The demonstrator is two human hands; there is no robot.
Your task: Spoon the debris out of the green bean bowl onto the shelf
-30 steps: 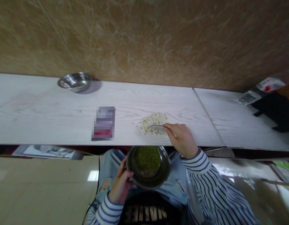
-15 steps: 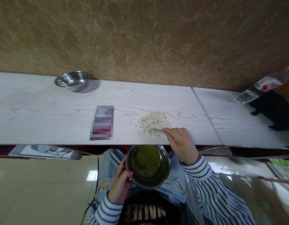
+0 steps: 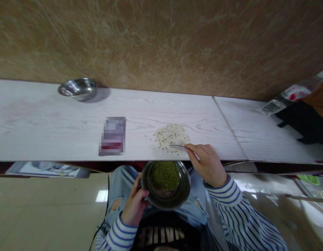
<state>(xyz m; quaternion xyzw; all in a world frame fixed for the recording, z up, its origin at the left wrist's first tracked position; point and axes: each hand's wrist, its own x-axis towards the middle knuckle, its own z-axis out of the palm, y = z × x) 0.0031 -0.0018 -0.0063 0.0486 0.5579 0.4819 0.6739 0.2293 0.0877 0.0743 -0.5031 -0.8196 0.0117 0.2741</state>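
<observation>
"One white table (image 3: 140, 104), wood-grained, with a seam toward the right. What surrounds it?"

"Brown marbled wall (image 3: 151, 42) behind, pale tiled floor (image 3: 54, 205) below. A far bowl (image 3: 79, 91) sits by the wall; a packet (image 3: 113, 136) lies nearer the front edge, left of a pile (image 3: 172, 134) of pale and green grains."

"And the pose?"

"Left hand (image 3: 135, 205) has its grip on a bean bowl (image 3: 166, 205), thumb at the rim, over the lap (image 3: 125, 184), just below the table's edge; green beans (image 3: 165, 174) lie inside. Right hand (image 3: 207, 162) reaches forward, its grip narrow, pinching a thin metal tool (image 3: 177, 147) at the pile's near side."

"Any writing?"

"Pale capitals on the black shirt (image 3: 151, 223), not surely legible. The packet is pixelated. The bottle (image 3: 289, 96), far right, has a red-marked label I can't read."
</observation>
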